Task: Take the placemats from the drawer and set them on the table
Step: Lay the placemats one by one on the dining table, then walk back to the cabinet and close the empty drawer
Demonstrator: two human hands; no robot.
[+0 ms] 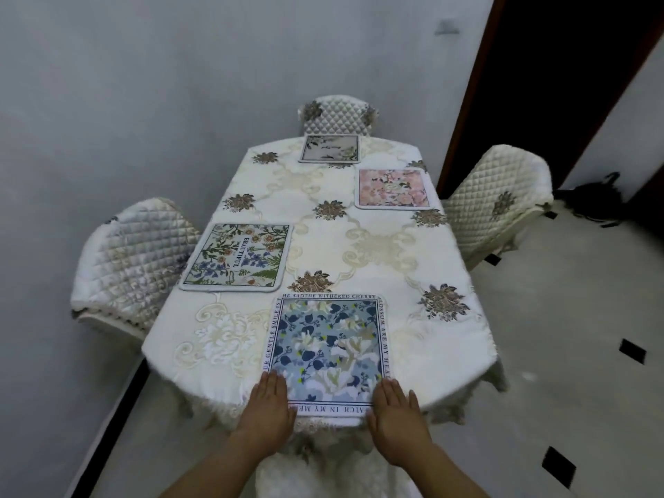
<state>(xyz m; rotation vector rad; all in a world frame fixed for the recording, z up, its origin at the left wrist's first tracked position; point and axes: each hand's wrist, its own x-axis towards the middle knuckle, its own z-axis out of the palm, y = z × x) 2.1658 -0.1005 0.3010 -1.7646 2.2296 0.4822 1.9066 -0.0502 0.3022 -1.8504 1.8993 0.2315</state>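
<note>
A blue floral placemat [327, 350] with a text border lies flat at the near end of the table [377, 253]. My left hand [267, 407] rests flat on its near left corner and my right hand [395, 413] lies flat on its near right corner; neither grips anything. A green floral placemat [237, 258] reading "BEAUTIFUL" lies at the table's left side. At the far right lies a pink floral placemat [392, 188], and a grey one [330, 148] sits at the far end. The drawer is out of view.
The table wears a cream embroidered cloth. Quilted chairs stand at the left [133, 260], the far end [337, 115] and the right [496, 203]. A grey wall runs along the left. Tiled floor [575, 354] and a dark doorway [539, 66] lie to the right.
</note>
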